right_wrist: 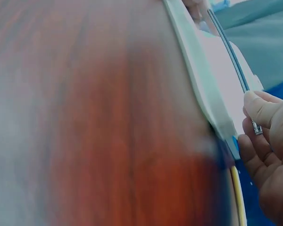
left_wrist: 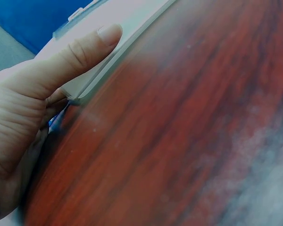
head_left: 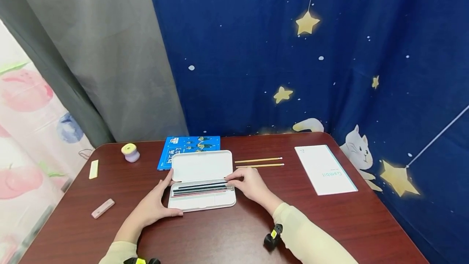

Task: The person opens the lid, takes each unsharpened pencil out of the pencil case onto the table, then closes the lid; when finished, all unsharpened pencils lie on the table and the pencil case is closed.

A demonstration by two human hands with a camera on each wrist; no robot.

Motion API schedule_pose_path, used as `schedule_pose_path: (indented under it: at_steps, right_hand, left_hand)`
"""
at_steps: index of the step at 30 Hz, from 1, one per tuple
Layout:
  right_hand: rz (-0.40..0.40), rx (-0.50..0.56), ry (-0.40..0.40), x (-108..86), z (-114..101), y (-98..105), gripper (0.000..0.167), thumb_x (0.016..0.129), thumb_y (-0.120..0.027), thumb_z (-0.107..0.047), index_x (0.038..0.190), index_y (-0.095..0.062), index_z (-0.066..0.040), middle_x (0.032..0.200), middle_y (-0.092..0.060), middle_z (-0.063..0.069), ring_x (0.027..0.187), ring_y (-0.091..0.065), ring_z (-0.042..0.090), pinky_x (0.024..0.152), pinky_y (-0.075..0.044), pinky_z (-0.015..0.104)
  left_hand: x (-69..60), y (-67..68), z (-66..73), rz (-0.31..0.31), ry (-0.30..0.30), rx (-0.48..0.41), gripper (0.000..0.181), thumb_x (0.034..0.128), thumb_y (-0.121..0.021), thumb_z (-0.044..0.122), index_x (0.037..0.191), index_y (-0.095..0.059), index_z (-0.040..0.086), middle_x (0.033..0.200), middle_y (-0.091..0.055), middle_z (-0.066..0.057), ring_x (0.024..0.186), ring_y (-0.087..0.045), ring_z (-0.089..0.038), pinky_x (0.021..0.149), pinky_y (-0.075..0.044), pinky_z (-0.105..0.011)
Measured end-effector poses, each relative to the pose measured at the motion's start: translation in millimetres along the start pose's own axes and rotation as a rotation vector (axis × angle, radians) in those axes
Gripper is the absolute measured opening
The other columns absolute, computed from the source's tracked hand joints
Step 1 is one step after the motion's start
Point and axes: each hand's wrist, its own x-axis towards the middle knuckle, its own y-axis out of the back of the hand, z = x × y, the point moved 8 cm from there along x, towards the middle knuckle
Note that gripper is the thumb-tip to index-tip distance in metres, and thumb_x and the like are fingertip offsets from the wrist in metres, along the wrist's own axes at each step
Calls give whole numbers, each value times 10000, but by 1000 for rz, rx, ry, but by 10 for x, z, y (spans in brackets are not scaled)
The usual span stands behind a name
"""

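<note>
An open white pencil case (head_left: 202,202) lies on the table with its lid (head_left: 202,166) tipped back. Several dark pencils and a red one (head_left: 199,193) lie in it. My left hand (head_left: 155,205) holds the case at its left side, the thumb on the front part and the fingers by the lid hinge. At the case's right end my right hand (head_left: 250,183) pinches a dark pencil (right_wrist: 232,54) near its metal-banded end, between thumb and fingers. In the left wrist view the left thumb (left_wrist: 85,54) lies over the case's edge.
Two yellow pencils (head_left: 259,163) lie right of the lid. Behind it is a blue book (head_left: 190,144). A white notebook (head_left: 326,170) lies at the right. On the left are a yellow eraser-like block (head_left: 93,169), a yellow-and-purple roll (head_left: 130,152) and a pink stick-shaped item (head_left: 103,208).
</note>
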Motion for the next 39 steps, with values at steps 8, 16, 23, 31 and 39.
schedule_pose_path:
  at_steps: [8, 16, 23, 31, 39]
  right_hand:
    - [70, -5, -66, -86, 250, 404, 84, 936, -799, -203, 997, -845, -238, 1004, -774, -137, 936, -700, 55, 824, -580, 277]
    - [173, -66, -109, -186, 585, 853, 95, 896, -840, -195, 964, -850, -261, 960, -780, -128, 954, -726, 93, 867, -588, 346]
    - [197, -101, -173, -282, 872, 1090, 84, 899, -833, -168, 957, -847, -228, 981, -787, -79, 1010, -735, 169, 922, -578, 422]
    - [169, -174, -254, -358, 1076, 1195, 84, 903, -824, -141, 971, -844, -185, 1003, -789, -16, 1035, -728, 229, 983, -548, 479]
    - [165, -249, -296, -343, 1116, 1174, 70, 903, -828, -151, 963, -847, -179, 1007, -791, -10, 1049, -729, 238, 981, -548, 490]
  left_hand:
    - [-1, -9, -9, -10, 12, 6, 1360, 700, -952, 510, 1698, -62, 263, 1461, -546, -99, 1543, -190, -515, 1182, -212, -725]
    - [-5, 10, 3, -7, 6, 22, 1354, 708, -949, 506, 1699, -62, 254, 1450, -554, -118, 1532, -192, -540, 1166, -211, -742]
    - [-7, 11, 34, -9, 4, 14, 1355, 713, -947, 507, 1699, -56, 241, 1458, -556, -125, 1530, -179, -551, 1162, -209, -748]
    - [-6, 24, 29, -11, 17, 16, 1334, 727, -942, 497, 1699, -64, 245, 1473, -544, -123, 1529, -163, -562, 1167, -210, -747]
    - [-5, 11, 12, -11, 15, 16, 1339, 719, -943, 507, 1699, -67, 255, 1470, -540, -110, 1534, -170, -549, 1171, -214, -739]
